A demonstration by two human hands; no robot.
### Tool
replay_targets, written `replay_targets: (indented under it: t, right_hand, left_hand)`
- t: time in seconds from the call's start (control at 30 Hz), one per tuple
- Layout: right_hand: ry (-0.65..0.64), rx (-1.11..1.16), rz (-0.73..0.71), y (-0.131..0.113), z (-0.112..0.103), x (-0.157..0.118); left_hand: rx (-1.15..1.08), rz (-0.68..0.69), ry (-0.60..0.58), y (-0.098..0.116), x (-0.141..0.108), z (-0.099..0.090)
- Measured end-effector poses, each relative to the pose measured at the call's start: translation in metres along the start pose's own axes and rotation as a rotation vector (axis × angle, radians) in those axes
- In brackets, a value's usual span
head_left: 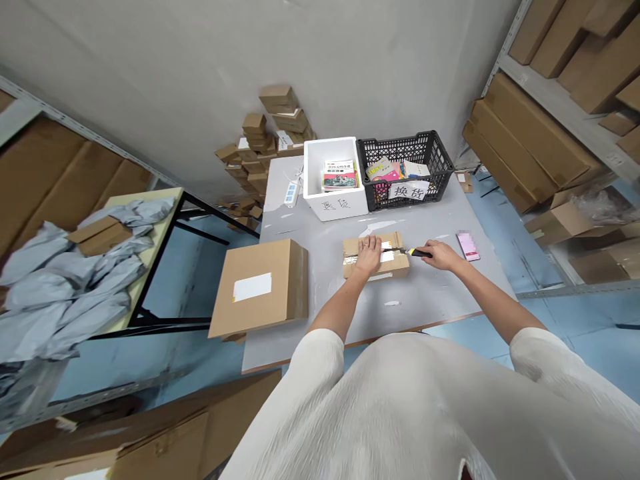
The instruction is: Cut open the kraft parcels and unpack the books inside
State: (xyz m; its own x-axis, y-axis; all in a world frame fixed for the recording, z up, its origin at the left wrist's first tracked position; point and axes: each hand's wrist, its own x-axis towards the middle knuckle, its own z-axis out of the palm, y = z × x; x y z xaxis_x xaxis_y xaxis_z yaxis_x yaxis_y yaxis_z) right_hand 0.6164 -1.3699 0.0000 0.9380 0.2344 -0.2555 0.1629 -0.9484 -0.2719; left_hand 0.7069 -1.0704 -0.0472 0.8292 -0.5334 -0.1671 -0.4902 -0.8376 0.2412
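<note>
White shirt (pixel 400 400) nearest the lens, wearer's left hand (pixel 369 253) laid flat, unclenched, on a small taped carton (pixel 397 263) near the front of the grey table (pixel 330 307), right hand (pixel 439 255) gripping a yellow-and-black cutter (pixel 419 253), blade end over the carton's top, larger carton (pixel 260 293) at left, white bin (pixel 336 205) and black crate (pixel 441 175) behind.
</note>
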Motion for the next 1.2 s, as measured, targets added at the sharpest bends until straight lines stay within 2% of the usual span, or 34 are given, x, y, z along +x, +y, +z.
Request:
replay_targets:
  t: [0.37,0.57,0.7,0.83,1.0,1.1,1.2]
  right_hand:
    - [0.098,-0.052,-0.016,0.015,0.012,0.001]
    - [0.252,0.017,0.068,0.035,0.002,0.002]
    - [0.277,0.133,0.104,0.036,-0.002,0.006]
    - [0.242,0.229,0.111,0.018,0.004,0.024]
    - [0.207,0.312,0.012,-0.019,0.01,0.074]
    - [0.149,0.305,-0.036,-0.043,0.012,0.103]
    - [0.064,0.259,-0.032,-0.061,0.014,0.12]
  left_hand:
    - [0.03,0.014,0.022,-0.005,0.001,0.011]
    - [0.004,0.015,0.036,-0.007,-0.002,0.013]
    - [-0.03,0.006,0.056,-0.005,-0.005,0.01]
    - [-0.066,0.034,0.045,-0.007,-0.015,0.004]
    - [-0.049,0.091,0.021,-0.018,-0.042,0.003]
    - [-0.01,0.076,0.012,-0.023,-0.055,0.004]
    - [0.004,0.053,0.005,-0.027,-0.061,0.005]
